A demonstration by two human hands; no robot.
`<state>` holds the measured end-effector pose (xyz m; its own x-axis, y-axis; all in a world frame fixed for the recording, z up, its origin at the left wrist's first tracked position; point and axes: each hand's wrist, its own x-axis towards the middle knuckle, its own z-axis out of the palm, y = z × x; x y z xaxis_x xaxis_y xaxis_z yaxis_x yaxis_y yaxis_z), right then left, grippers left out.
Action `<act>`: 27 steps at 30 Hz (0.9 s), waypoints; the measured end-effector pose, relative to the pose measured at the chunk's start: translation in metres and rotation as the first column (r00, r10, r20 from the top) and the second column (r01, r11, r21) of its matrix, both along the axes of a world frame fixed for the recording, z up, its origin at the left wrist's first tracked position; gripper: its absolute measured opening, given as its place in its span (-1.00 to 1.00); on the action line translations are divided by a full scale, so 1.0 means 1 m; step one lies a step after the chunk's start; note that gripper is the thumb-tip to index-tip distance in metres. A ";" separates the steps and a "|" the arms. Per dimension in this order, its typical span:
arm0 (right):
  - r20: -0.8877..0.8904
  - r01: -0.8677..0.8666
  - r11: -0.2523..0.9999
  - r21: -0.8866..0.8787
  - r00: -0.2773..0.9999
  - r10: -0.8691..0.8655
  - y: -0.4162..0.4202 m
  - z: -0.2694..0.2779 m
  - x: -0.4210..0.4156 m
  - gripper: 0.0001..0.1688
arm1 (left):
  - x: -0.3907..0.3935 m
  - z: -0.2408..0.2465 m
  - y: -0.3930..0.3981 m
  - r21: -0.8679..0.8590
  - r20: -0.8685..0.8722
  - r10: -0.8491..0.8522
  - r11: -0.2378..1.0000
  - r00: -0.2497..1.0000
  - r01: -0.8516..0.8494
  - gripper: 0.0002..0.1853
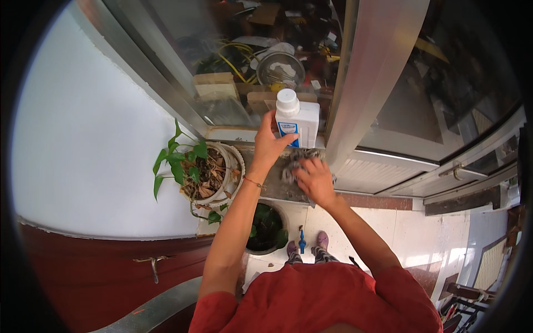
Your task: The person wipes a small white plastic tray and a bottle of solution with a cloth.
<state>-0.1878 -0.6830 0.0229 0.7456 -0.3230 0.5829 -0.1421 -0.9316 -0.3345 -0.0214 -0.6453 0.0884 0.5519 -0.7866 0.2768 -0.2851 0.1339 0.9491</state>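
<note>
My left hand (272,139) grips a white plastic bottle (309,123) with a white screw cap and a blue label that bears writing. It holds the bottle upright above the ledge, in front of the window. To the right and lower, my right hand (315,179) presses a crumpled patterned cloth (289,171) against the grey window ledge (268,183). The cloth is partly blurred, and my fingers cover some of it. Dusty marks show on the ledge between my two hands.
A potted plant (208,175) with dry leaves on its soil stands at the ledge's left end. Below is a dark round pot (268,229). A blue valve-like object (302,241) lies by my feet. Behind the window glass (175,45) is clutter; a door handle (457,172) is at right.
</note>
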 end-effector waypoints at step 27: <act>0.169 0.130 0.967 0.218 0.971 -0.168 -0.023 0.040 0.018 -0.59 | -0.011 0.045 0.109 -0.252 -0.293 0.323 0.882 0.900 -0.399 -0.37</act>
